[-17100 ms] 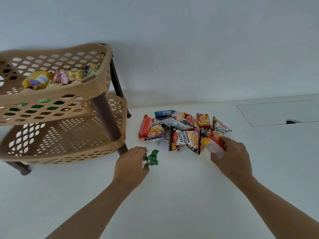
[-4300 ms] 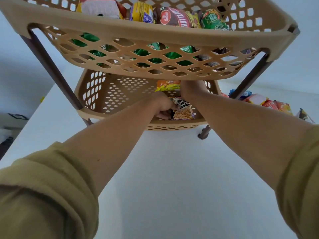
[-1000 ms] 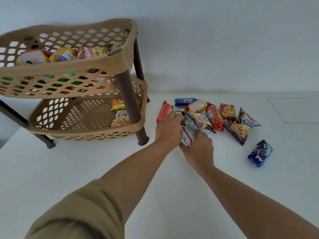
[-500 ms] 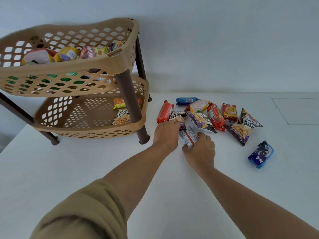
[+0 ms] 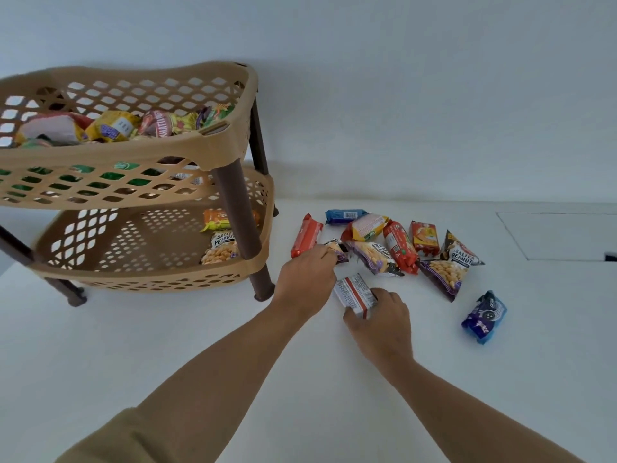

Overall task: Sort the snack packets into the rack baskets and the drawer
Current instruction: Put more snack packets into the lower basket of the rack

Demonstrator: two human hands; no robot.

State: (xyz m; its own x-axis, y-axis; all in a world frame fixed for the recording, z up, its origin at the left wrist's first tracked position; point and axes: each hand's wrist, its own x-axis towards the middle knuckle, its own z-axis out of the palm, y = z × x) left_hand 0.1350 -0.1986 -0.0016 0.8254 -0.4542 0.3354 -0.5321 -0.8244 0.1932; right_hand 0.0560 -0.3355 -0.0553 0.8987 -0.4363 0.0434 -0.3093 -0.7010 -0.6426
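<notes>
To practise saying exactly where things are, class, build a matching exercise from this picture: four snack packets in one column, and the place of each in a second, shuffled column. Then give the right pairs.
Column one
1. orange packet
2. white-and-red packet
3. dark blue packet
4. small peanut packet

Column two
A. gripped by the right hand
B. alone on the table, right of the pile
C. in the lower basket
D. at the left hand's fingertips

Pairs: 1-C, 2-A, 3-B, 4-D
</notes>
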